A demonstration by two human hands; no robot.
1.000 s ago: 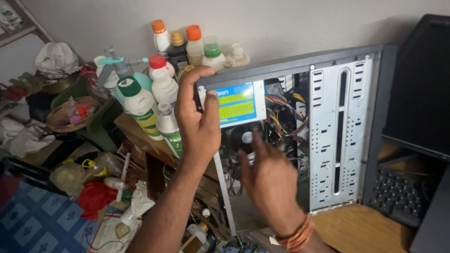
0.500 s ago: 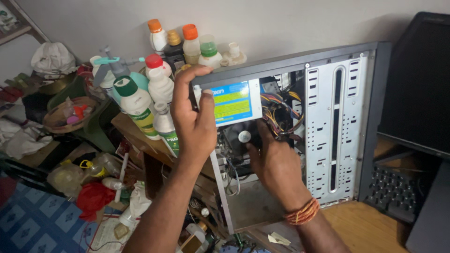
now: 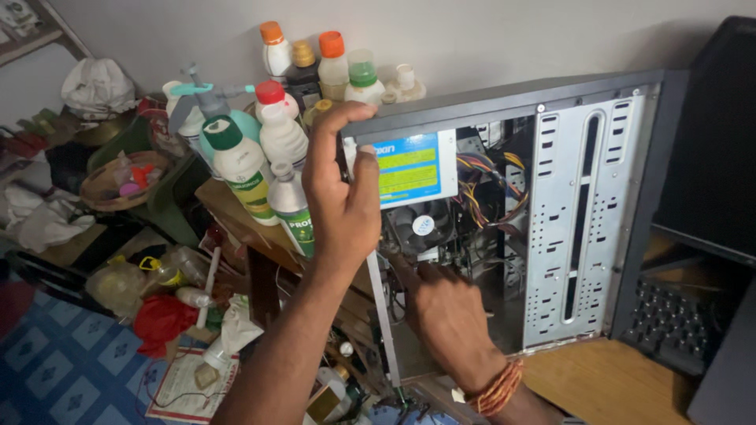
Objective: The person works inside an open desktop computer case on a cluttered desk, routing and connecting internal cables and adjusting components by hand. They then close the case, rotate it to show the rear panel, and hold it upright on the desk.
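Note:
An open grey computer case [image 3: 587, 228] stands upright on a wooden desk, its side off. My left hand [image 3: 340, 189] grips the case's top rear corner, fingers curled over the edge beside the power supply [image 3: 413, 167] with its blue and yellow label. My right hand [image 3: 445, 311] reaches inside the lower part of the case, below the round cooler fan [image 3: 421, 226]. Its fingertips are hidden among the parts, so I cannot tell what they touch. A bundle of coloured cables [image 3: 484, 185] hangs to the right of the power supply.
Several plastic bottles [image 3: 272, 153] crowd a shelf left of the case. A dark monitor [image 3: 709, 142] and keyboard [image 3: 669, 327] sit at the right. Below left lie a basket [image 3: 114, 177], bags, a red cloth [image 3: 161, 319] and a blue tiled floor.
My right hand has gone from outside the case opening to deep inside its lower part. My left hand has kept its hold on the top corner.

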